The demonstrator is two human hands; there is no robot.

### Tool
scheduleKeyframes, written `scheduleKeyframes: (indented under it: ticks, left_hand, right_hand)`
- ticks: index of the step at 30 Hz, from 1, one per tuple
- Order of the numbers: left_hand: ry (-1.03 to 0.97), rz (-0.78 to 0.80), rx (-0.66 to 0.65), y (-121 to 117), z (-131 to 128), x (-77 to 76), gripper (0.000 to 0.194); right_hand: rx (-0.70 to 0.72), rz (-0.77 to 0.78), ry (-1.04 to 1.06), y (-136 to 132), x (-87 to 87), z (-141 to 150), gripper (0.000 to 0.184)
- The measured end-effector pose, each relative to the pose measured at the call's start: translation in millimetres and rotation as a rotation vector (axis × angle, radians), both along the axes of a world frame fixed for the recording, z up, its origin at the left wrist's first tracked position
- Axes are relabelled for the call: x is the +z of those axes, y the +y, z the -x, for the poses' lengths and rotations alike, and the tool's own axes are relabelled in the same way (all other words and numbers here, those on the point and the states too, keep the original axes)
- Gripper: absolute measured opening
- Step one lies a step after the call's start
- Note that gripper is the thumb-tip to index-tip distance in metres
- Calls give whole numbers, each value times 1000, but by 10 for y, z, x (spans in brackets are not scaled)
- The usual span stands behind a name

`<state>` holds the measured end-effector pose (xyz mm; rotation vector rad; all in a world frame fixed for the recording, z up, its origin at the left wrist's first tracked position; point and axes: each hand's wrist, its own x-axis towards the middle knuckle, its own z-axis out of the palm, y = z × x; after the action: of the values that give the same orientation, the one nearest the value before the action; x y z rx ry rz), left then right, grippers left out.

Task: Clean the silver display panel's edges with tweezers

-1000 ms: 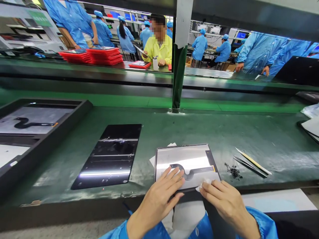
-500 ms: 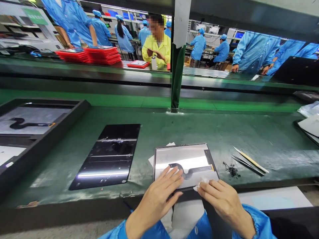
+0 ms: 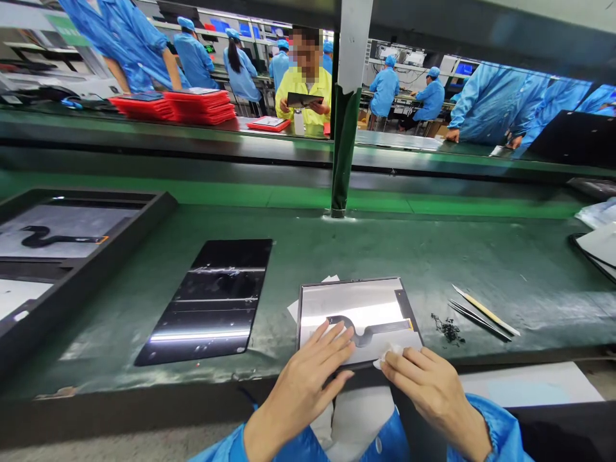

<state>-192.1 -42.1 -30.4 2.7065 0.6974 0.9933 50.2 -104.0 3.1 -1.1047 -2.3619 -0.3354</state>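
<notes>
A display panel (image 3: 356, 298) lies back side up at the front of the green bench, a black curved flex cable (image 3: 380, 327) across its silvery back. My left hand (image 3: 315, 366) rests on the panel's left part, fingers stretched out and covering the cable's left end. Between the fingers of my right hand (image 3: 426, 378) is a crumpled white wipe (image 3: 387, 354), touching the panel's near right edge. White paper (image 3: 292, 310) sticks out from under the panel's left side. Tweezers (image 3: 479, 319), a craft knife (image 3: 486, 309) and a pile of small black scraps (image 3: 448, 328) lie to the right.
A glossy black glass panel (image 3: 212, 295) lies left of my hands. Farther left, a black tray (image 3: 120, 256) holds another panel with a flex cable. A post (image 3: 342, 154) rises from the bench's back. Red stacks (image 3: 199, 106) and several co-workers are beyond the ledge.
Both my hands and the panel stay nearly the same. Beyond the ledge, the person in yellow has tilted a dark flat piece so its face shows.
</notes>
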Motion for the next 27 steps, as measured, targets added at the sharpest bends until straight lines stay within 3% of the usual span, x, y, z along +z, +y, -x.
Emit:
scheduleKeyframes:
  ticks: [27]
  left_hand:
    - [-13, 4, -11, 17, -4, -11, 31]
  right_hand:
    - [2, -8, -27, -23, -49, -6, 33]
